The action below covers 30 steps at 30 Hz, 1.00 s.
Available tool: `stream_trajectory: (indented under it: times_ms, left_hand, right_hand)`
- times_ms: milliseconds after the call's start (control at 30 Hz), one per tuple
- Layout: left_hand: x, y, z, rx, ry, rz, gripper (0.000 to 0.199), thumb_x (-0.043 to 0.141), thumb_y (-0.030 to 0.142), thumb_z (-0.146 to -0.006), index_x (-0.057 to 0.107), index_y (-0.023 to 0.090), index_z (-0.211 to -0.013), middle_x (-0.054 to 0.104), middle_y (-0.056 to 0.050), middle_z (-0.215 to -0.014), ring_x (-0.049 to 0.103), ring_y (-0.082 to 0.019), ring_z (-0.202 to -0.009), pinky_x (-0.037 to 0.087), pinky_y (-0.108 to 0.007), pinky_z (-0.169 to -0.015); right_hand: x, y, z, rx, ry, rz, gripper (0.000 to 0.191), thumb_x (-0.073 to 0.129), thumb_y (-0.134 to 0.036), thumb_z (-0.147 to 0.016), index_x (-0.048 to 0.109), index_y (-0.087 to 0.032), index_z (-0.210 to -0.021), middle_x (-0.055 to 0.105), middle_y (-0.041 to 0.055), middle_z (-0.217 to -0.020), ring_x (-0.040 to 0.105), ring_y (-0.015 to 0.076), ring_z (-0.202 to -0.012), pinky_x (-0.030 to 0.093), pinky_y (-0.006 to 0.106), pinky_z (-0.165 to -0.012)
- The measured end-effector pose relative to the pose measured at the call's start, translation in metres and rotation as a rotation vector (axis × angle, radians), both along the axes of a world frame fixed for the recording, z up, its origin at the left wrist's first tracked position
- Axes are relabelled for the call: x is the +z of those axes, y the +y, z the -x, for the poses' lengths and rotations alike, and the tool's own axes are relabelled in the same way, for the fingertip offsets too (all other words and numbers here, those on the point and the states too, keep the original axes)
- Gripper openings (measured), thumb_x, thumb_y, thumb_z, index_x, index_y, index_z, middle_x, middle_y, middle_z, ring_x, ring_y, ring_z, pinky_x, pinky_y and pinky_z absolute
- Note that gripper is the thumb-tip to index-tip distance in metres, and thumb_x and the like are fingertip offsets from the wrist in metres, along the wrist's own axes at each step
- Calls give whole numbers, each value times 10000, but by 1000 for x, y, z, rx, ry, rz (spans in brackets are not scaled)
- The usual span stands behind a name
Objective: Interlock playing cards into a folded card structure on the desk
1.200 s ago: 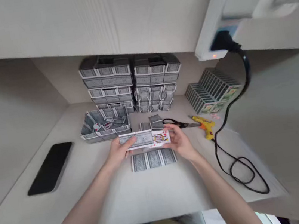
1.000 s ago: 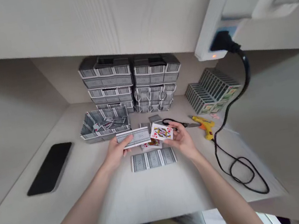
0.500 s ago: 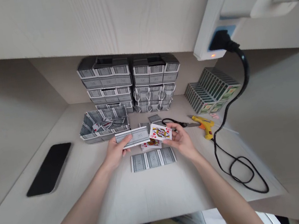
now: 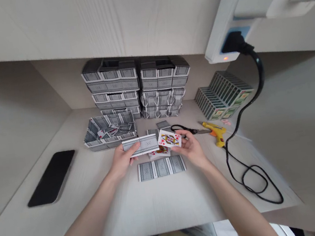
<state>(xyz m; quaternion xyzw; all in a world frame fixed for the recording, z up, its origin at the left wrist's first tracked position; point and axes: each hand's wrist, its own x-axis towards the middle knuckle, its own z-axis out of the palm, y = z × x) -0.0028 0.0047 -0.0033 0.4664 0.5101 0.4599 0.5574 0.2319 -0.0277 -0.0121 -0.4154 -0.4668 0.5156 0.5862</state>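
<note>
two hands point(image 4: 121, 161) hold cards point(image 4: 146, 143) above a pale desk point(image 4: 159, 205) between walls point(image 4: 2, 118).

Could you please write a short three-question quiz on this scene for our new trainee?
1. True or false: the right hand is holding the phone.

2. Which of these lies right next to the scissors?
A) the phone
B) the glue gun
C) the power strip

3. Fill in the blank: the left hand holds a card strip with the cards' patterned ____ showing.

Key:
1. False; it holds a queen card.
2. B
3. backs
</note>
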Motion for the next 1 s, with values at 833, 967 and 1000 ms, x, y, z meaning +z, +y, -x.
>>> stream_trajectory:
  times_ms: [833,967,1000]
  left_hand:
    - [-4,-9,-8,-103,252,-240,240,685,355,-632,615,145,-725,644,-7,-656,571,-130,-556,471,-229,-520]
    - [-6,-10,-10,-154,242,-205,236,687,346,-632,630,137,-726,637,-8,-647,565,-130,-566,462,-229,-544]
    - [-6,-11,-10,-161,234,-193,235,682,348,-637,631,136,-726,636,-9,-642,562,-130,-558,458,-228,-538]
  right_hand:
    - [-1,-3,2,162,-36,142,285,666,-298,-678,572,-201,-929,628,6,-859,635,144,-644,576,292,-496]
    - [-2,-2,2,127,-59,99,233,661,-305,-682,583,-205,-877,625,-3,-847,615,121,-597,567,279,-480]
    - [-3,-2,2,117,-66,89,219,658,-308,-686,583,-205,-864,622,-8,-826,610,117,-596,567,276,-485]
